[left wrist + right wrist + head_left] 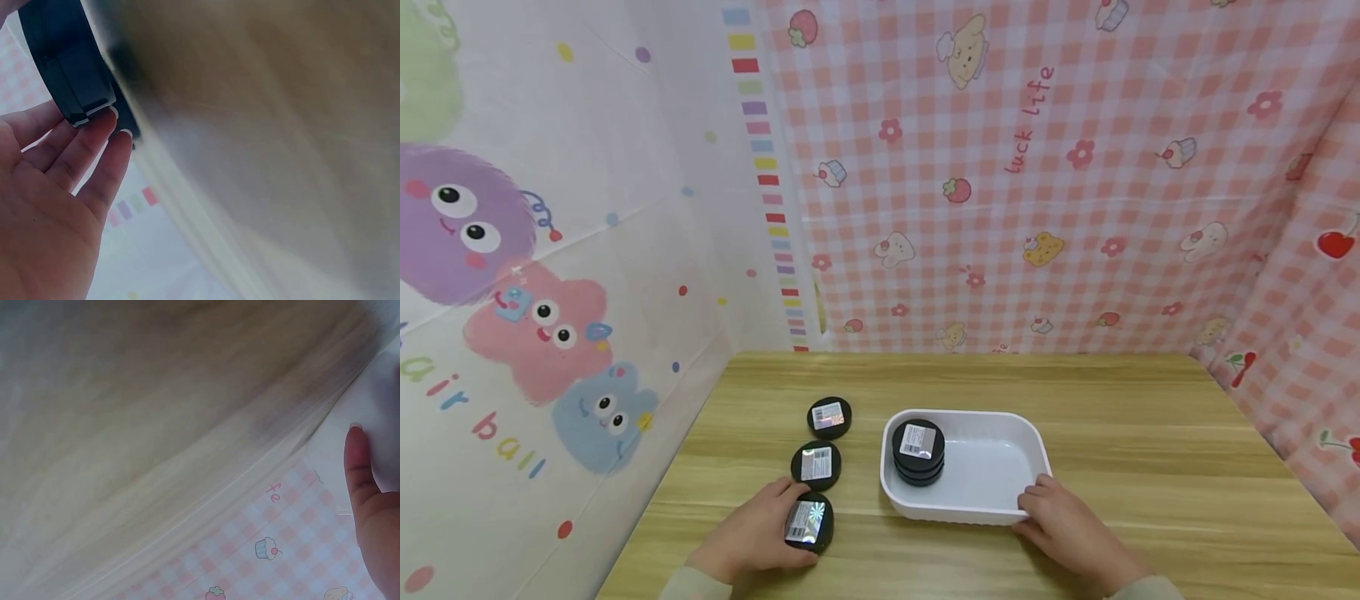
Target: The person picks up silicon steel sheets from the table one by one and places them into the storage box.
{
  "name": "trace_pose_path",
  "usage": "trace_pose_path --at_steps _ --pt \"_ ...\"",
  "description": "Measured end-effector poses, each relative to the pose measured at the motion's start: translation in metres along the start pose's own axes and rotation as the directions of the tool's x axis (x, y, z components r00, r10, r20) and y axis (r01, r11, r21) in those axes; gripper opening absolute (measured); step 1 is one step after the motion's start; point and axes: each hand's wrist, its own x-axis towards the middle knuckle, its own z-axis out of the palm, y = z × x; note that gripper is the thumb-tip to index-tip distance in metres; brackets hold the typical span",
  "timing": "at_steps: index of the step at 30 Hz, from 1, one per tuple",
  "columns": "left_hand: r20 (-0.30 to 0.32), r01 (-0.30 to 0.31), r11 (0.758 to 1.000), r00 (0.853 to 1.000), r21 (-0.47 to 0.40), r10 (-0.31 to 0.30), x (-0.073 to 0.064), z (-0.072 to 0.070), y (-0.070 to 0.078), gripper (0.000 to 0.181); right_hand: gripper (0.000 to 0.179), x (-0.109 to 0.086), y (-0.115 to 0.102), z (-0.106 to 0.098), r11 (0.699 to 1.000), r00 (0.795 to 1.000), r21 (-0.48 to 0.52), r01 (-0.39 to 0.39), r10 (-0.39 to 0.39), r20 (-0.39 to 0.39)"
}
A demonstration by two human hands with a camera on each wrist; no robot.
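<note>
My left hand [751, 533] grips the nearest black round disc [809, 523], thumb on the near side and fingers round the far side. This disc has a shiny label on top and sits at the table's front left. In the left wrist view, the fingertips press the rim of a black disc [69, 62]. My right hand [1069, 527] pinches the front right corner of a white rectangular bin [966, 513]. Inside the bin, at its left end, stands a stack of black discs [918, 454]. The right wrist view shows the thumb [359, 465] against the white bin wall.
Two more labelled black discs lie beyond my left hand, a middle one [816, 465] and a far one [829, 417], left of the bin. All stand on a wood-grain table [1135, 425]. A pink checked cloth [1000, 275] hangs behind, with a white patterned cloth [647, 275] at left.
</note>
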Motion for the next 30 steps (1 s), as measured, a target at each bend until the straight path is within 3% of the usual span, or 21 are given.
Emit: trace_pose_path --at_steps 10,22,30 --pt "-0.103 -0.096 0.995 0.990 0.036 0.099 0.007 -0.009 0.017 0.091 0.037 0.001 0.000 0.000 1.000 1.000 -0.003 -0.002 0.002 0.002" --pt "-0.109 -0.108 0.994 0.988 0.027 0.110 0.017 -0.022 0.034 0.093 0.036 0.001 -0.003 -0.002 1.000 1.000 -0.004 -0.011 0.011 0.011" --pt "-0.157 -0.159 0.985 0.973 0.064 0.168 0.024 -0.029 0.043 0.088 0.036 0.002 -0.002 -0.003 1.000 1.000 -0.003 -0.005 0.005 0.008"
